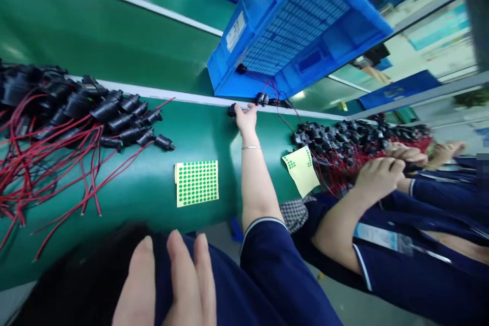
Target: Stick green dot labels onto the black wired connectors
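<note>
"Where are your hands?"

"My right hand (247, 120) reaches to the far edge of the green bench (214, 132), a black part (231, 110) against its thumb; fingertips hidden, so I can't tell whether it grips. My left hand (181, 285), low and near, has straight fingers, nothing seen between them."

"How far along?"

"Early on my sheet (197, 184), I'd judge: green dots nearly fill it. The second sheet (303, 175) is mostly bare. Wired parts fill a left heap (126, 117) and right heap (344, 137); I can't count done ones."
</note>
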Action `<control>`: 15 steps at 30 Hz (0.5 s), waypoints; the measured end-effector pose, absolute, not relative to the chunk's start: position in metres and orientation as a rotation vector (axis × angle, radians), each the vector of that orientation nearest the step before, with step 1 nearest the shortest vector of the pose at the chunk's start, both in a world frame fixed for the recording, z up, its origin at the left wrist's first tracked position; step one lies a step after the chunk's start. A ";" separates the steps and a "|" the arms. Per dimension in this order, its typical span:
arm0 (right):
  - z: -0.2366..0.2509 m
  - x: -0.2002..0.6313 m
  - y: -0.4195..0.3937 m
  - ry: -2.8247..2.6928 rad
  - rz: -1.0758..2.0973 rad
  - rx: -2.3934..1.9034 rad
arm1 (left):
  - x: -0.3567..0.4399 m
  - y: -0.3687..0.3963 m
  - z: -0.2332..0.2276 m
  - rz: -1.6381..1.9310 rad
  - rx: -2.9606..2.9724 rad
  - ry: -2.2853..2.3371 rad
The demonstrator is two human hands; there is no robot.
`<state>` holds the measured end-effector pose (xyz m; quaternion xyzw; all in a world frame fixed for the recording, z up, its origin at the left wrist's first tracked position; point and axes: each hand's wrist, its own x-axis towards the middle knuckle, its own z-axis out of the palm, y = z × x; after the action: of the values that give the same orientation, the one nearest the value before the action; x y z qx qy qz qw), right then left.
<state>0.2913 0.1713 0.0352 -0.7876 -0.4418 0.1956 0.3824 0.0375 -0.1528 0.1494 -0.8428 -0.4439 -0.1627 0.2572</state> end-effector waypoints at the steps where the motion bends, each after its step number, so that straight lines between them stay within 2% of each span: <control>1: 0.029 0.292 0.172 -1.147 0.495 -2.031 | 0.036 -0.154 0.154 -0.289 -2.388 -1.089; 3: 0.019 0.292 0.176 -1.208 0.472 -2.079 | 0.033 -0.152 0.163 -0.185 -2.582 -0.966; 8: 0.007 0.287 0.185 -1.354 0.457 -2.072 | 0.049 -0.136 0.175 -0.854 -2.762 -1.266; 12: 0.007 0.263 0.157 -1.384 0.779 -1.513 | 0.049 -0.077 0.148 -1.084 -3.194 -1.273; 14: 0.013 0.244 0.127 -1.455 0.884 -1.234 | 0.041 -0.040 0.119 -1.486 -3.229 -1.484; 15: 0.017 0.233 0.110 -1.486 0.944 -1.132 | 0.037 -0.024 0.102 -1.563 -3.133 -1.641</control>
<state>0.2333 0.1104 0.0167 -0.4681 -0.6146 0.3905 0.5007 0.0366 -0.0245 0.1020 -0.7575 -0.3968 -0.3780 -0.3547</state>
